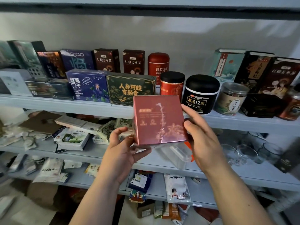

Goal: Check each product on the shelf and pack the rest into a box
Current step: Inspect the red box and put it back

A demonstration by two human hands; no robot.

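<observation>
A square pink-red box [158, 119] with a pale gold plant drawing is held up in front of the shelves, its face turned to me. My left hand [125, 148] holds it from below at its lower left corner, thumb under the bottom edge. My right hand [201, 138] grips its right side, thumb on the right edge. Behind it the top shelf [48, 103] carries product boxes and jars: a blue blueberry box [87, 85], a dark green box with gold lettering [129, 89], a red tin with a black lid [172, 83] and a black jar [201, 93].
More boxes stand in a back row, with a red canister [158, 64] among them. A clear-lidded jar [230, 98] sits at right. The middle shelf holds loose sachets [73, 137] at left and glassware [246, 153] at right. Lower shelves carry packets and bags.
</observation>
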